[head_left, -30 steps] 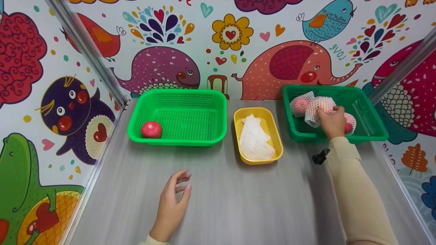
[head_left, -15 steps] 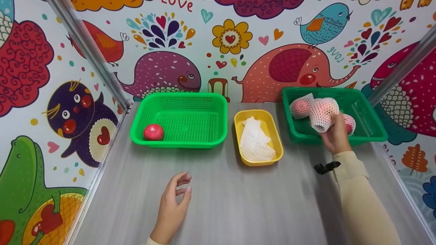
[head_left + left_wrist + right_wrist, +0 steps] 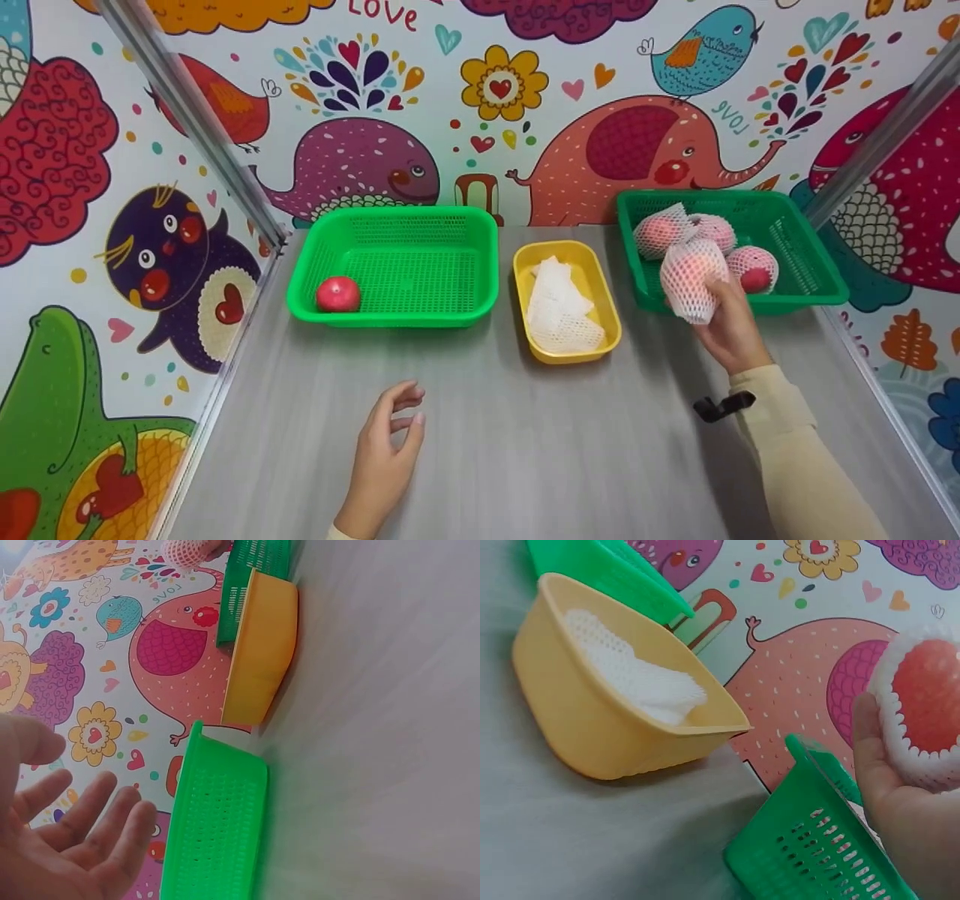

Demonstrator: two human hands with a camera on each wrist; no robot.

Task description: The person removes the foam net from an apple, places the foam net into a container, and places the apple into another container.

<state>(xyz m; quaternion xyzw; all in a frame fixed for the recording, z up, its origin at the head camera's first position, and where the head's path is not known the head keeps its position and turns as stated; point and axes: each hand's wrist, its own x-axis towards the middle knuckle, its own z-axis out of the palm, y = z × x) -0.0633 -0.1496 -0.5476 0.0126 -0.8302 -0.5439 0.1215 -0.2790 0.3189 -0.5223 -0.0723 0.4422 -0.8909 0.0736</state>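
A wall [image 3: 570,202] printed with cartoon animals backs a grey worktop [image 3: 480,457], where two baskets flank a yellow tray [image 3: 593,277]. Just left of the tray sits a bright green basket [image 3: 435,270]; just right of it, a dark green basket [image 3: 802,262]. The spacing appears meant to keep bare fruit, loose wrapping and netted fruit apart, all within arm's reach. The tray itself bears crumpled white foam nets [image 3: 559,307], its low walls presumably keeping the light pieces from straying.

A person's right hand [image 3: 727,330], right of the tray, holds a netted fruit [image 3: 690,277], apple-like and red, above the near edge of the dark basket. The sideways hold seems chosen to leave the net's mouth uncovered; red skin shows through it in the right wrist view. The left hand [image 3: 386,450], nearer the person and left of the tray, is held up over the worktop. Three more netted fruits [image 3: 660,234] lie right of the tray, one bare red fruit [image 3: 338,294] well to its left.

The right hand's fingers curl around the net, thumb pressed against it; the left hand's are parted, loosely bent, touching nothing.
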